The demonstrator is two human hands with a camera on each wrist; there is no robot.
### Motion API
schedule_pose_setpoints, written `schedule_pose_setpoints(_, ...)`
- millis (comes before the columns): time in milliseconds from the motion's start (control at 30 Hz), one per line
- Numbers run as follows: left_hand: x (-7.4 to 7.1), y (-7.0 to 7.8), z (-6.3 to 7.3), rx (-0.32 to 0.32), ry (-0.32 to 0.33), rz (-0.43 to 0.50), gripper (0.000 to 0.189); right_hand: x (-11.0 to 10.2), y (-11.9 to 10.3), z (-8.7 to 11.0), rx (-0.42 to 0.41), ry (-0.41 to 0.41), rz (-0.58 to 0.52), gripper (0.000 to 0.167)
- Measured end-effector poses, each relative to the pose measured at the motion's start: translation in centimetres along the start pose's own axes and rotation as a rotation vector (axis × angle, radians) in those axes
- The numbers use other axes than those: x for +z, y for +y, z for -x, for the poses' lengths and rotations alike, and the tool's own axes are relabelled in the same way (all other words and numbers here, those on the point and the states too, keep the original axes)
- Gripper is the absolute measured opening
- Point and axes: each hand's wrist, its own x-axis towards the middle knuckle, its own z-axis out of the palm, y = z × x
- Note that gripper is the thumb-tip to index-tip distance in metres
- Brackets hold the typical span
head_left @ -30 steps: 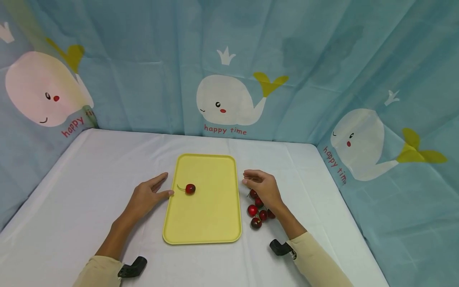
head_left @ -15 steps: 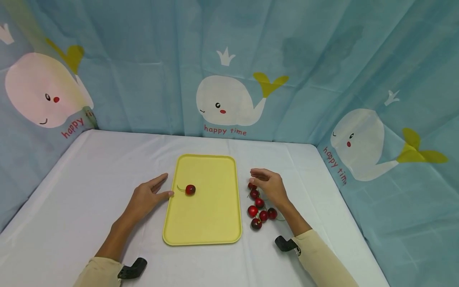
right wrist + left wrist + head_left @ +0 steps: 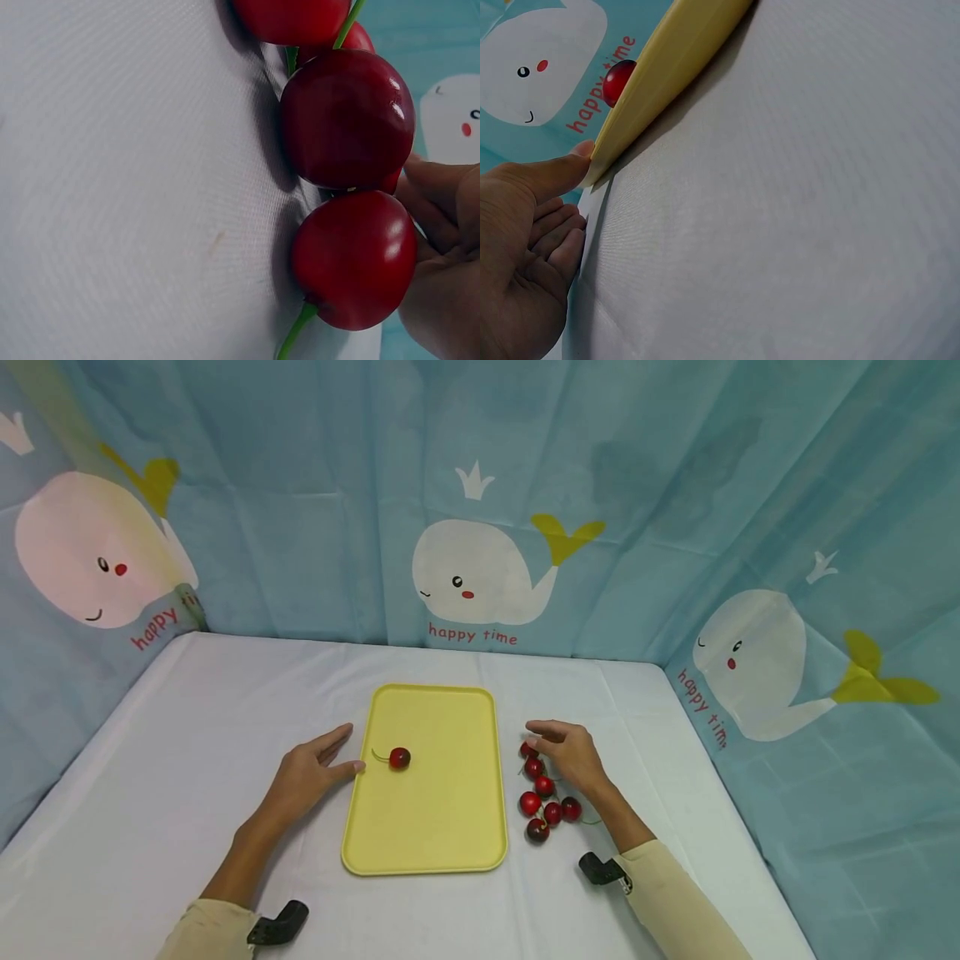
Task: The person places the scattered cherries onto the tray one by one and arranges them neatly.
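Note:
A yellow tray (image 3: 427, 827) lies on the white-covered table, with one dark red cherry (image 3: 400, 758) and its thin stem on it. At its left edge, my left hand (image 3: 306, 777) touches the rim with the thumb tip, its fingers extended beside the tray. The left wrist view shows that thumb (image 3: 551, 176) against the tray's side. My right hand (image 3: 573, 756) is over the far end of a cluster of cherries (image 3: 544, 787); its thumb tip overlaps the farthest cherry (image 3: 528, 750), with a gap between thumb and fingers. Close cherries (image 3: 349, 120) partly hide this hand in the right wrist view.
White cloth covers the table (image 3: 187, 735). Blue curtains (image 3: 300, 527) printed with whales enclose its back and both sides. A black wrist device (image 3: 279, 923) sits at the left sleeve, another (image 3: 600, 868) at the right.
My right hand has shifted right, away from the tray, uncovering more of the cherries, then stayed over the farthest one. The left hand and the tray hold their places.

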Motion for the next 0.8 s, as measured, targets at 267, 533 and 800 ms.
schedule_pose_setpoints(267, 0.00, -0.04, 0.04, 0.006, 0.003, -0.005, 0.085, 0.08, 0.08, 0.04, 0.016, -0.026, 0.008, 0.032)
schedule_pose_setpoints(533, -0.01, -0.09, 0.03, 0.021, 0.007, -0.008, 0.085, -0.23, 0.35, 0.08, 0.008, -0.030, 0.047, 0.035)
schedule_pose_setpoints(800, 0.00, 0.02, 0.12, 0.024, 0.009, -0.004, 0.084, -0.60, 0.30, 0.25, 0.037, -0.060, 0.105, 0.035)
